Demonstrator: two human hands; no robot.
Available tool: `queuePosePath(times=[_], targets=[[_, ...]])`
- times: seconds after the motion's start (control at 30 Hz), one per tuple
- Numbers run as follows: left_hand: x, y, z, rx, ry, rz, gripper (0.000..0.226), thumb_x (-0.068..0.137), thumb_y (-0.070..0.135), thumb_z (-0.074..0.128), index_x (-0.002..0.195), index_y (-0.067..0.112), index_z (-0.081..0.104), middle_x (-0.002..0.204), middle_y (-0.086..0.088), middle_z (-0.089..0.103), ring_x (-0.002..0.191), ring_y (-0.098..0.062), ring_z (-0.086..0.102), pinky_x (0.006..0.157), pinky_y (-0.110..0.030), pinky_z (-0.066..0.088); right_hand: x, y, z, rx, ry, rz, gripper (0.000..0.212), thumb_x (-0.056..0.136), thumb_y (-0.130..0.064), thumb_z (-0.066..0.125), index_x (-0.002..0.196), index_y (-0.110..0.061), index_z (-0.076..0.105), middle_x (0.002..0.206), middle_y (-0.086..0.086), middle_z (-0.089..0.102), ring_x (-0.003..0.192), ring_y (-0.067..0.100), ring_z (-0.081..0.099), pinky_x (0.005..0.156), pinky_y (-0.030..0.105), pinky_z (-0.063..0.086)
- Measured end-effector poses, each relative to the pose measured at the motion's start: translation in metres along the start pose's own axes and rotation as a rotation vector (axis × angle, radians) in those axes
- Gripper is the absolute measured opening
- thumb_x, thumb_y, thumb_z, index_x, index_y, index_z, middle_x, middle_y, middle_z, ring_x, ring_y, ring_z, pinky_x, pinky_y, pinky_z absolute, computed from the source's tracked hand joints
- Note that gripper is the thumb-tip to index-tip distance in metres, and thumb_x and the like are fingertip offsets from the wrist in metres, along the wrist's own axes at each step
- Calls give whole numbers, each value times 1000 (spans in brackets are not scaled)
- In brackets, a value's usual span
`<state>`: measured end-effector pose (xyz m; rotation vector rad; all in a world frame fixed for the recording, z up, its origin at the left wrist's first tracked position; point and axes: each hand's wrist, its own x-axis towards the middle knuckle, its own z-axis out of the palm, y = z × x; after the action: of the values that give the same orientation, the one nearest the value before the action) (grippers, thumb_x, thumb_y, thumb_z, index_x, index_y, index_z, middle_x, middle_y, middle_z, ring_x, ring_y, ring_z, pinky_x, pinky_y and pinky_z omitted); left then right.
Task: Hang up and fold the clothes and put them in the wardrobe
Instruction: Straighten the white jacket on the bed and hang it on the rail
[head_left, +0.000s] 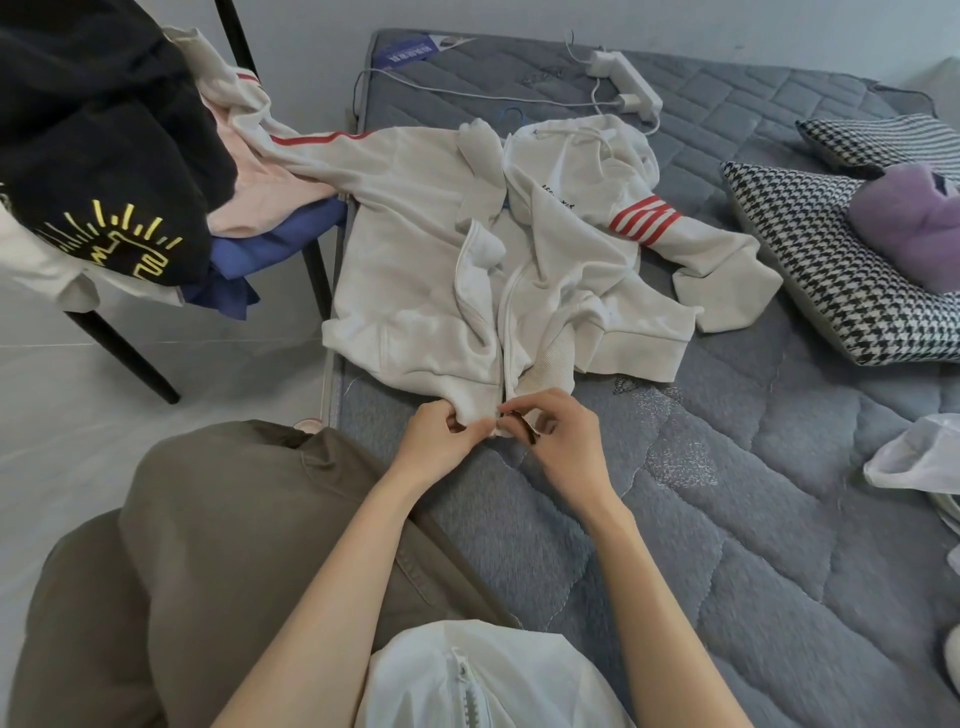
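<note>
Up and far to the left of the hands, a black-legged chair (124, 353) carries a heap of clothes: a black garment (104, 130) with a yellow print on top, a pink garment (260, 192) and a blue garment (270, 244) beneath it. One red-striped sleeve of the white hoodie (415, 234) stretches from that heap across to the grey quilted mattress (727, 519), where the body of the hoodie lies front up, zip open, directly beyond the hands.

The left hand (441, 431) pinches the hoodie's hem at the bottom of the left zip edge, fingers curled over the cloth. Just beside it, almost touching, the right hand (556, 436) pinches the bottom of the right zip edge between thumb and bent fingers; a small dark piece shows at its fingertips, too small to make out.

Far beyond the right hand, a white power strip (628, 78) lies on the mattress with its cable. Up and to the right of that hand rests a houndstooth pillow (831, 270) with a purple soft thing (909, 223) on it. Level with the right hand, at the right edge, sits a white plastic bag (914, 457).
</note>
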<state>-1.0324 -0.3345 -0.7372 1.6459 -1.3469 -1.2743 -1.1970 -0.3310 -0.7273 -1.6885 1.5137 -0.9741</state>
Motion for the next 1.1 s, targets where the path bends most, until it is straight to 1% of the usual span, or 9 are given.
queuePosePath(times=[0.13, 0.3, 0.43, 0.53, 0.63, 0.73, 0.83, 0.9, 1.1], targets=[[0, -1, -1, 7, -3, -1, 29, 83, 26, 73, 75, 1, 59, 67, -1, 56, 64, -10, 51, 59, -25, 38, 6, -3, -9, -104, -83, -122, 8, 82, -14, 76, 87, -19, 75, 86, -7, 69, 76, 5, 61, 72, 12, 45], [1, 1, 4, -13, -27, -12, 34, 84, 24, 71, 90, -8, 62, 84, -19, 70, 78, -30, 66, 74, -45, 51, 19, -12, -17, -283, -194, -235, 6, 85, -13, 71, 87, -17, 75, 84, -4, 71, 85, 9, 59, 77, 22, 45], [3, 1, 6, -51, -17, -37, 30, 85, 22, 71, 94, -5, 63, 86, -13, 72, 69, -13, 67, 68, -28, 50, 26, -19, -19, -366, -238, -290, 6, 86, -11, 69, 87, -14, 75, 83, -3, 69, 84, 13, 57, 76, 25, 45], [3, 1, 6, -48, -52, -45, 24, 85, 20, 70, 95, -1, 66, 84, -10, 72, 63, -5, 64, 62, -18, 49, 24, -20, -19, -407, -202, -321, 7, 87, -10, 68, 89, -12, 74, 83, -1, 68, 83, 15, 57, 74, 28, 45], [1, 0, 8, -67, -102, -30, 21, 84, 16, 69, 97, -1, 67, 91, -13, 73, 72, -13, 65, 75, -33, 54, 25, -21, -21, -431, -72, -333, 7, 86, -10, 68, 90, -10, 74, 83, 1, 68, 79, 18, 59, 72, 30, 46], [1, -1, 9, -90, -54, -38, 23, 84, 20, 70, 98, 2, 66, 92, -11, 71, 77, -14, 64, 74, -33, 55, 33, -27, -23, -378, -67, -281, 9, 85, -10, 70, 92, -10, 76, 86, 3, 71, 82, 18, 64, 76, 32, 51], [1, 0, 11, -240, -40, -102, 29, 83, 28, 73, 104, 8, 67, 94, -4, 71, 77, -9, 65, 68, -23, 55, 44, -36, -25, -210, -180, -166, 10, 85, -9, 71, 92, -11, 76, 87, -4, 74, 86, 8, 68, 82, 19, 52], [1, 3, 15, -434, -39, -169, 36, 80, 29, 76, 109, 8, 67, 98, -2, 71, 85, -11, 67, 76, -25, 58, 50, -40, -27, -128, -202, -118, 10, 82, -8, 73, 89, -14, 77, 82, -11, 73, 82, 0, 68, 77, 9, 49], [2, 10, 20, -647, 1, -264, 22, 80, 15, 76, 98, 5, 67, 90, -7, 70, 75, -13, 66, 69, -22, 58, 63, -41, -25, -217, -216, -132, 10, 81, -8, 73, 89, -14, 77, 79, -4, 74, 76, -1, 67, 71, 7, 48]])
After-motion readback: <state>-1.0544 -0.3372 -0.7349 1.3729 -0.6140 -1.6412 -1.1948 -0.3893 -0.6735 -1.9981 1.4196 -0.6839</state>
